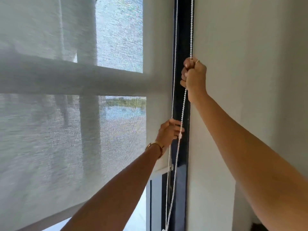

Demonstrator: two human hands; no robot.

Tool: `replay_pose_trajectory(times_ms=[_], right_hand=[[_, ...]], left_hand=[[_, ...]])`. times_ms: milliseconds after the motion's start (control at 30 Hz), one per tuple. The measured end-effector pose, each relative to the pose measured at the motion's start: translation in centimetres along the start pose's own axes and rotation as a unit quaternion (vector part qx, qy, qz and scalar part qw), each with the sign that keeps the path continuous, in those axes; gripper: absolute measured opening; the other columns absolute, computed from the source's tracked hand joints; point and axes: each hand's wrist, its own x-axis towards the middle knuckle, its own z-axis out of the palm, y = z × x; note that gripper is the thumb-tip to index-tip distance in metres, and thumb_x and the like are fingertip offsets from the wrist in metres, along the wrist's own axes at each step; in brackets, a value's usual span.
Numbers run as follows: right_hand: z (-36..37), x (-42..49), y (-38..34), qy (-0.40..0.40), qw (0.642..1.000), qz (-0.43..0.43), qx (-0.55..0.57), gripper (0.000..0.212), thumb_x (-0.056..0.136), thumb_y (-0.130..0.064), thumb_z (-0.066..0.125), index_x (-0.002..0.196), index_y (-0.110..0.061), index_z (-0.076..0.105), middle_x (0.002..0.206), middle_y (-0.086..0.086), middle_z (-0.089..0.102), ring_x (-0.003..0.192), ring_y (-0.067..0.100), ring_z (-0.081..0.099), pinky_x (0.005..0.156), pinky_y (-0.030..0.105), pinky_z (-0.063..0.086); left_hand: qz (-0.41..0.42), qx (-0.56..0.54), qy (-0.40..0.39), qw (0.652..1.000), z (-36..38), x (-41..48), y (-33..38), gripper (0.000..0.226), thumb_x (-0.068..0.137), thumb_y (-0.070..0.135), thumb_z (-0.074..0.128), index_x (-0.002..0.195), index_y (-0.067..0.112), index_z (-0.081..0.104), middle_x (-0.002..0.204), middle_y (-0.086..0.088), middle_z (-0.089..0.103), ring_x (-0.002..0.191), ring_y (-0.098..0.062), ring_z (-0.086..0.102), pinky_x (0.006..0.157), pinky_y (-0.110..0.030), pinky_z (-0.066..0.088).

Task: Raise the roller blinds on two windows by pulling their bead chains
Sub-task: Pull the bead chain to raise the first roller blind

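A grey see-through roller blind [66, 130] covers most of the window, its bottom edge slanting across the lower left. A white bead chain [174, 55] hangs in two strands along the dark window frame [183, 39]. My right hand [193, 75] is raised high and closed in a fist on the right strand. Lower down, my left hand [170, 130], with a gold bracelet on the wrist, pinches the left strand. Both strands run on down past the blind's bottom edge.
A white wall [241, 80] stands directly right of the frame. Below the blind, bare glass [138, 214] and a dark frame post show. Through the fabric, window bars and an outdoor scene are faintly visible.
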Motion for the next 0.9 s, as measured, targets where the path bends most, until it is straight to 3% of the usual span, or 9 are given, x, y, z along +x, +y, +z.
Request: replay_pose_trajectory(times_ms=[100,233,400,500,567,633,767,833,900], right_hand=[[-1.3,-2.0,1.9,0.006,0.999,0.002,-0.035,0.036,0.076,0.008,0.022,0.062,-0.020,0.041,0.055,-0.001,0.030,0.041,0.006,0.026,0.037,0.018,0.021],[-2.3,-5.0,5.2,0.017,0.996,0.019,-0.083,0.031,0.080,0.005,0.029,0.062,-0.019,0.039,0.057,0.000,0.035,0.046,0.008,0.032,0.041,0.018,0.028],[-3.2,-9.0,8.7,-0.016,0.994,0.067,-0.084,0.031,0.081,0.002,0.034,0.063,-0.021,0.041,0.052,-0.010,0.036,0.044,0.004,0.030,0.040,0.015,0.026],[-4.0,-11.4,10.9,-0.027,0.989,0.091,-0.116,0.035,0.079,0.001,0.036,0.059,-0.027,0.042,0.054,-0.010,0.038,0.046,0.006,0.030,0.044,0.020,0.025],[-4.5,-12.7,11.9,-0.030,0.988,0.104,-0.113,0.035,0.078,0.007,0.036,0.060,-0.023,0.040,0.056,-0.007,0.038,0.051,0.009,0.029,0.046,0.022,0.024],[-4.6,-13.2,12.1,-0.033,0.986,0.108,-0.121,0.028,0.081,-0.001,0.039,0.062,-0.022,0.041,0.059,-0.005,0.039,0.052,0.009,0.031,0.047,0.022,0.024],[-4.7,-12.5,11.4,-0.089,0.980,0.156,-0.091,0.030,0.101,-0.016,0.033,0.080,-0.014,0.055,0.063,0.007,0.051,0.046,0.009,0.043,0.043,0.021,0.035],[-5.1,-11.4,10.3,-0.108,0.975,0.172,-0.085,0.029,0.101,-0.013,0.031,0.093,-0.007,0.059,0.075,0.013,0.063,0.059,0.017,0.059,0.054,0.028,0.053],[-5.5,-9.8,8.7,-0.106,0.973,0.189,-0.072,0.030,0.101,-0.009,0.030,0.094,-0.011,0.059,0.085,0.011,0.067,0.075,0.022,0.066,0.073,0.034,0.057]], left_hand=[[0.018,-0.024,0.021,0.999,-0.7,1.6,3.2,0.043,0.101,0.030,0.026,0.122,0.005,0.054,0.103,-0.005,0.066,0.098,-0.021,0.061,0.081,-0.028,0.047],[0.071,-0.042,0.037,0.996,-0.4,2.9,8.8,0.039,0.099,0.019,0.029,0.116,-0.004,0.056,0.068,0.004,0.071,0.064,-0.008,0.065,0.074,-0.028,0.050],[0.085,-0.059,0.055,0.993,0.7,4.3,13.1,0.043,0.101,0.030,0.023,0.115,0.003,0.054,0.104,-0.014,0.067,0.080,-0.023,0.066,0.074,-0.029,0.054],[0.073,-0.107,0.071,0.989,1.5,4.2,14.1,0.039,0.101,0.026,0.028,0.117,0.000,0.053,0.094,-0.015,0.065,0.068,-0.020,0.063,0.063,-0.026,0.054],[0.073,-0.090,0.084,0.990,2.0,3.8,13.8,0.031,0.100,0.019,0.033,0.108,0.001,0.058,0.073,-0.008,0.057,0.057,-0.015,0.052,0.053,-0.022,0.048],[0.096,-0.056,0.104,0.988,2.3,3.7,12.9,0.030,0.099,0.012,0.035,0.093,0.006,0.064,0.062,-0.001,0.049,0.052,-0.011,0.041,0.049,-0.021,0.039],[0.189,0.036,0.198,0.961,2.3,4.0,12.1,0.039,0.088,-0.001,0.039,0.061,0.022,0.054,0.062,0.004,0.053,0.062,-0.014,0.049,0.064,-0.028,0.044],[0.228,0.092,0.243,0.938,2.5,4.0,11.9,0.038,0.082,-0.006,0.040,0.058,0.022,0.050,0.065,0.003,0.055,0.065,-0.013,0.051,0.068,-0.021,0.044],[0.248,0.112,0.259,0.927,2.8,3.7,11.8,0.038,0.079,-0.008,0.041,0.057,0.022,0.048,0.061,0.006,0.053,0.058,-0.005,0.047,0.059,-0.008,0.036]])
